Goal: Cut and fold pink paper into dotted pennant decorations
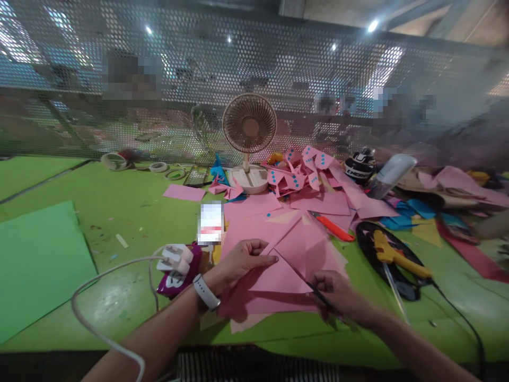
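Note:
My left hand (242, 261), with a white watch on the wrist, lies on a stack of pink paper sheets (278, 249), its fingers curled and pressing a folded pink piece down. My right hand (338, 294) grips a thin dark pen-like tool (314, 289) with its tip on the edge of the same folded pink piece. The two hands are close together at the near edge of the green table (119, 207).
A small desk fan (249, 138) stands behind the paper. Folded pink shapes with blue dots (298, 170) pile at the back. A yellow glue gun (397, 257) lies on a black tray, an orange cutter (334, 227) beside it. A white plug and cable (175, 257) lie left. Green sheet (35, 260) far left.

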Demonstrator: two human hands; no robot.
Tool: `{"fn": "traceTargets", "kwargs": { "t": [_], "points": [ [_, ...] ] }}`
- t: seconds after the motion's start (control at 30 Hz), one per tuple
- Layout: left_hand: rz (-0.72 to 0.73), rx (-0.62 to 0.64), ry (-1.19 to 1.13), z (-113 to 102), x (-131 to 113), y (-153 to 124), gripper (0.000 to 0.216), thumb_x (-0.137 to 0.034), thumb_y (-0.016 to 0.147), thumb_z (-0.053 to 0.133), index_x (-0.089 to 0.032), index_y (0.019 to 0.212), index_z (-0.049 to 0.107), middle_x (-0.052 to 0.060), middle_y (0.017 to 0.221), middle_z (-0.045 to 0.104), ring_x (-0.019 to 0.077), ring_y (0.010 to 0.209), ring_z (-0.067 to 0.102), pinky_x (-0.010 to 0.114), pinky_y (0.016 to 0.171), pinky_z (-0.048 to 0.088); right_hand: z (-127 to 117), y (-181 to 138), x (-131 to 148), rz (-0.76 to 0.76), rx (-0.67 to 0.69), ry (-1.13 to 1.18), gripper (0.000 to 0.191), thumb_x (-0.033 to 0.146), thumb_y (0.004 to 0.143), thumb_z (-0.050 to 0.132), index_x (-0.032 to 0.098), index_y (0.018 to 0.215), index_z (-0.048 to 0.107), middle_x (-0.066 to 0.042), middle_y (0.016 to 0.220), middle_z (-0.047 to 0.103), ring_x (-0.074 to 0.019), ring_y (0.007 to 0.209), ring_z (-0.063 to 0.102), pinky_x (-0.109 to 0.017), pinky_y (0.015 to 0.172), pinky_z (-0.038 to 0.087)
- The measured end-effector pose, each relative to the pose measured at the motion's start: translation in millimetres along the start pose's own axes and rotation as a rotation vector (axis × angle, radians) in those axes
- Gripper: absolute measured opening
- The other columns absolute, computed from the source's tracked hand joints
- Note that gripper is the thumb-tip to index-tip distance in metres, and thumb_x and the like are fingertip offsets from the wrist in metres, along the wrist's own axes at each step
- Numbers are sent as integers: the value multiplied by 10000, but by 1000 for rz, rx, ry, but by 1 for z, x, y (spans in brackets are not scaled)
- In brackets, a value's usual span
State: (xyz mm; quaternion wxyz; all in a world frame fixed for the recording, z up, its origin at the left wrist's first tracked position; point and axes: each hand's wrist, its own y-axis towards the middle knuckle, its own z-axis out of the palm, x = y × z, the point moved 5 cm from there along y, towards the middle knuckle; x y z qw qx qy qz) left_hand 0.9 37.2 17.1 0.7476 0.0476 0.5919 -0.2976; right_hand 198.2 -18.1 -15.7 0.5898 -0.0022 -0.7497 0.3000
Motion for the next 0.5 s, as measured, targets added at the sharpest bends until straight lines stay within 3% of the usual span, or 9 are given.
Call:
{"fn": "traceTargets", "kwargs": {
  "t": [0.5],
  "points": [
    [6, 11, 64, -2, -1, 0, 263, -312, 657, 777, -161, 826, 643, 38, 802, 645, 125, 674, 567, 279, 683, 434, 1, -5, 5, 12, 28, 23, 327, 418, 665, 709, 163, 699, 507, 48, 441, 576, -54, 308, 459, -123, 281, 225]
  ]
}}
